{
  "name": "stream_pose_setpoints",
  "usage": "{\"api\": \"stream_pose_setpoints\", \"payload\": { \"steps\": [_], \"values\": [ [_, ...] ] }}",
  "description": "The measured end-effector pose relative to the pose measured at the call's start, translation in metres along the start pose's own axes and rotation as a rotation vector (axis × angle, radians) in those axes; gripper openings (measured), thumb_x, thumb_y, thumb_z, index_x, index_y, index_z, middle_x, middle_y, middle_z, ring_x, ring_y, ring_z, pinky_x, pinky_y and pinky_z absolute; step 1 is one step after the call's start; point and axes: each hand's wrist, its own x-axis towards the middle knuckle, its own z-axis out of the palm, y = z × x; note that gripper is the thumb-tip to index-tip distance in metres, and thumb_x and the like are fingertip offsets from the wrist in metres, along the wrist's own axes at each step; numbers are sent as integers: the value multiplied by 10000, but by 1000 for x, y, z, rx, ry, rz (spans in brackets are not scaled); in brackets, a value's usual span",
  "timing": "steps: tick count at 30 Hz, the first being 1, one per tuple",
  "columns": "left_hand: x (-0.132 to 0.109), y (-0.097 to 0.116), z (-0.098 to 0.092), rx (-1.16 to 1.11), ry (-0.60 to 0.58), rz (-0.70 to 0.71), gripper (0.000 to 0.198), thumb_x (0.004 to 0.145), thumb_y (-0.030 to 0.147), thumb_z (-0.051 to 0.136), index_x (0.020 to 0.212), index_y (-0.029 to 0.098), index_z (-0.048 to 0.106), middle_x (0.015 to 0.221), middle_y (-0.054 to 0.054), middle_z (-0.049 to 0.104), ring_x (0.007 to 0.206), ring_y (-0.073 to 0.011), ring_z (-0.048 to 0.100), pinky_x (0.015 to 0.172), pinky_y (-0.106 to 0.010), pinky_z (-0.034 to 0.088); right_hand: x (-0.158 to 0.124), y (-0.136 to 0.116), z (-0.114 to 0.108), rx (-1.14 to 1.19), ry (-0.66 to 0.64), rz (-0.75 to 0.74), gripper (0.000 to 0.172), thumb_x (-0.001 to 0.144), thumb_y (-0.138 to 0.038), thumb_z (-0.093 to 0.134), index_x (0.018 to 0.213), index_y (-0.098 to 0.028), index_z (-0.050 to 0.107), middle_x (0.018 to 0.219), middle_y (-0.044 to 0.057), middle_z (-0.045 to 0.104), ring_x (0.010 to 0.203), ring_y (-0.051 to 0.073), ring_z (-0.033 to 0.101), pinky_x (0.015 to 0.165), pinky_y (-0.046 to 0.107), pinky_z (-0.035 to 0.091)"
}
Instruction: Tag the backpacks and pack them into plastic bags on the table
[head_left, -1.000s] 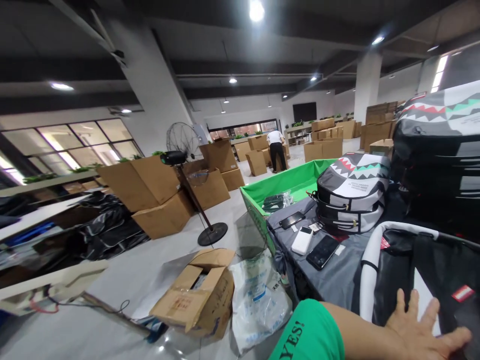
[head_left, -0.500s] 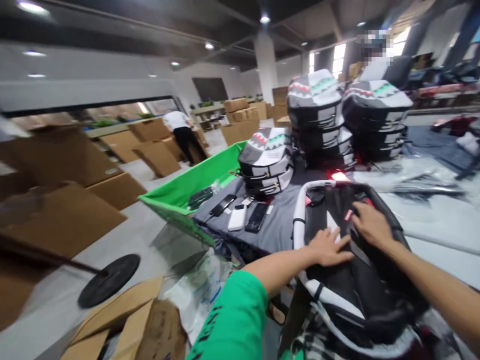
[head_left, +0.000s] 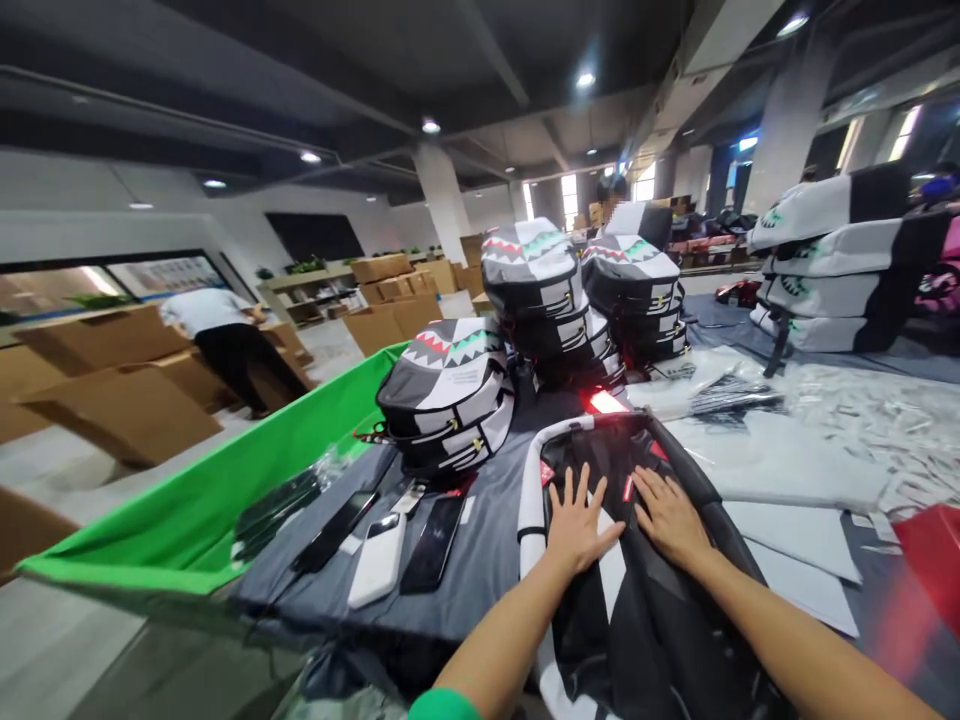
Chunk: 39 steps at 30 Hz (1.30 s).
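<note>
Your left hand [head_left: 581, 525], fingers spread; your right hand [head_left: 670, 515], fingers closer together: both on black white-edged fabric bag [head_left: 649, 630], near right.

- You can read no words or numbers for certain.
- Toward the far edge of the open bag [head_left: 652, 620], you have a red label [head_left: 628, 488] with white marks — too small to read.
- Near the left edge of the table [head_left: 491, 560], you see rows of small print on the top backpack [head_left: 442, 385], beneath its zigzag pattern — illegible to you, and the brand with it.
</note>
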Motion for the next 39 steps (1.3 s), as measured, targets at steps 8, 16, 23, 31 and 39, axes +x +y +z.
{"api": "stream_pose_setpoints", "payload": {
  "steps": [8, 16, 23, 31, 39],
  "values": [
    [-6, -7, -9, -150, -57, 18, 866, 890, 829, 344, 1609, 364, 211, 1710, -57, 36, 1564, -424, 46, 1205, -719, 123, 27, 62, -48, 285, 66, 73, 406, 991, -397, 370, 1252, -264, 651, 1330, 82, 653, 1239, 235, 603, 1083, 402, 466],
    [-3, -20, 17, -199, -26, 25, 860, 886, 790, 450, 1603, 410, 165, 1706, -40, -10, 1557, -456, 28, 1177, -772, 93, 79, 210, -19, 262, -98, 486, 272, 647, -472, 656, 574, -240, 533, 605, 64, 640, 612, 266, 622, 571, 350, 449],
    [-1, -21, 22, -99, 10, 27, 839, 900, 725, 516, 1601, 405, 182, 1710, -48, 43, 1553, -451, 113, 1172, -733, 204, 59, 233, 13, 372, -132, 499, 310, 796, -476, 470, 587, -248, 451, 599, 32, 602, 638, 215, 585, 605, 319, 381],
    [1, -18, 19, -57, -8, 12, 827, 906, 740, 489, 1601, 377, 225, 1706, -90, 86, 1553, -447, 119, 1162, -737, 219, 63, 251, 1, 511, -92, 445, 248, 760, -489, 542, 795, -246, 575, 827, 48, 698, 783, 219, 658, 703, 315, 494],
    [1, -26, 30, -72, 37, 46, 842, 904, 744, 488, 1603, 404, 165, 1713, -43, 28, 1554, -441, 123, 1175, -724, 210, 43, 243, 5, 450, -167, 482, 384, 739, -569, 560, 543, -243, 511, 550, 31, 586, 586, 228, 573, 576, 334, 382]
  ]
}}
